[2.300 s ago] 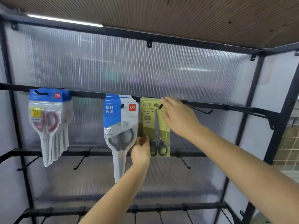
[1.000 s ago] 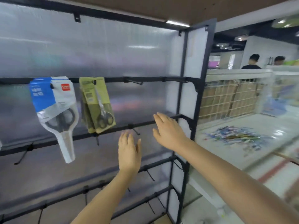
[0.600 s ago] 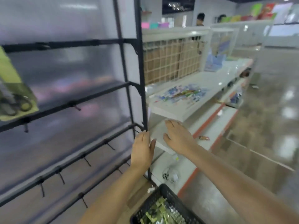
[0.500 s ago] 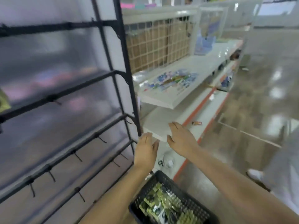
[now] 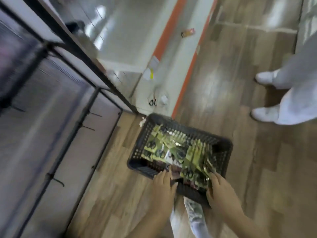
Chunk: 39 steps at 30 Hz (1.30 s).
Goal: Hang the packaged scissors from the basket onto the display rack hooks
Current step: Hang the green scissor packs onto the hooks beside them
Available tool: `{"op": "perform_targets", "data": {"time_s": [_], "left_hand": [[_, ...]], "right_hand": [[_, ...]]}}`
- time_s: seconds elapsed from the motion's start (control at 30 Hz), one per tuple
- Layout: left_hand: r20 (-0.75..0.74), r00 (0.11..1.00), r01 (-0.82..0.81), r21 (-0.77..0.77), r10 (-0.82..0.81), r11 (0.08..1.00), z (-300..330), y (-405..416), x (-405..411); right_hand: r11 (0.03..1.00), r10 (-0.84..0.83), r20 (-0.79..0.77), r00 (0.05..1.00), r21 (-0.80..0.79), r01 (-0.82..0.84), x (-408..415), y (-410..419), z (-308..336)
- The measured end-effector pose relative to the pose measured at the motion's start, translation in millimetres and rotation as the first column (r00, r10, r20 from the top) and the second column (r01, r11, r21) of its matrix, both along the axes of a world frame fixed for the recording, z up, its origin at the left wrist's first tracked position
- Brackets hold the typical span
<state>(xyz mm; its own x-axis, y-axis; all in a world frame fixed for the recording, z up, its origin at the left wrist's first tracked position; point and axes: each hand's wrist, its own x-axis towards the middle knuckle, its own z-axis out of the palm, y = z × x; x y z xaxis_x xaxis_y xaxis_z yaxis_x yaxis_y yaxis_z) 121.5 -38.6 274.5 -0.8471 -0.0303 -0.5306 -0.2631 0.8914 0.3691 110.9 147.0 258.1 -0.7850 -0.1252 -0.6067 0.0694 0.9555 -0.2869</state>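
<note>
One basket (image 5: 223,148), scissor packs (image 5: 192,157) uncountable; two hands (image 5: 163,183) (image 5: 218,190), fingers extended, holding nothing.

Motion blur softens the whole head view. The green packaged scissors (image 5: 173,152) in the black basket (image 5: 224,148) overlap one another, so their count and print cannot be read. The left hand (image 5: 163,184) and right hand (image 5: 221,191) cover the basket's near rim; whether the fingertips touch a package is unclear, though the right hand perhaps reaches one. Both forearms run off the bottom edge. The display rack (image 5: 80,117) is cut by the left and top edges, its hooks reduced to dark streaks. A second person's white trousers and shoes (image 5: 264,114) are cropped at the right edge. Small items on the low white shelf (image 5: 154,102) are too blurred to identify.
</note>
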Motion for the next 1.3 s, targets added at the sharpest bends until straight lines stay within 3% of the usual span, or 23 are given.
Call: {"op": "perform_targets", "data": {"time_s": [0.13,0.27,0.57,0.83,0.97,1.0,1.1,1.17,1.3], "left_hand": [[0.128,0.991,0.039,0.021,-0.041,0.999,-81,-20,23],[0.2,0.975,0.121,-0.111,-0.097,0.986,-158,-43,18],[0.179,0.977,0.147,-0.155,-0.119,0.977,-290,-71,-25],[-0.025,0.981,0.181,-0.199,-0.19,0.963,-371,-78,-107],[-0.138,0.99,-0.045,-0.104,0.03,0.994,-390,-71,-151],[-0.2,0.98,-0.047,-0.119,0.022,0.992,-394,-69,-160],[-0.314,0.909,0.202,-0.247,-0.276,0.948,-410,-63,-189],[-0.194,0.881,0.372,-0.277,-0.431,0.886,-418,-63,-210],[0.037,0.865,0.496,-0.222,-0.501,0.84,-430,-68,-230]], "right_hand": [[1.0,0.001,0.133,0.991,0.025,-0.004,20,-6,-74],[0.999,-0.021,0.092,0.996,0.026,0.018,22,-17,-140],[0.999,0.037,0.111,0.993,0.03,-0.04,-37,-37,-267],[0.999,0.039,-0.037,0.999,-0.017,-0.04,-126,-61,-345],[0.999,0.034,-0.106,0.994,-0.02,-0.037,-161,-75,-373],[0.999,0.034,-0.112,0.993,-0.016,-0.036,-165,-77,-379],[0.999,0.029,-0.131,0.991,-0.01,-0.031,-166,-76,-395],[1.0,0.019,-0.143,0.99,-0.016,-0.021,-161,-72,-403],[1.0,-0.003,-0.103,0.995,-0.002,0.003,-154,-64,-414]]}}
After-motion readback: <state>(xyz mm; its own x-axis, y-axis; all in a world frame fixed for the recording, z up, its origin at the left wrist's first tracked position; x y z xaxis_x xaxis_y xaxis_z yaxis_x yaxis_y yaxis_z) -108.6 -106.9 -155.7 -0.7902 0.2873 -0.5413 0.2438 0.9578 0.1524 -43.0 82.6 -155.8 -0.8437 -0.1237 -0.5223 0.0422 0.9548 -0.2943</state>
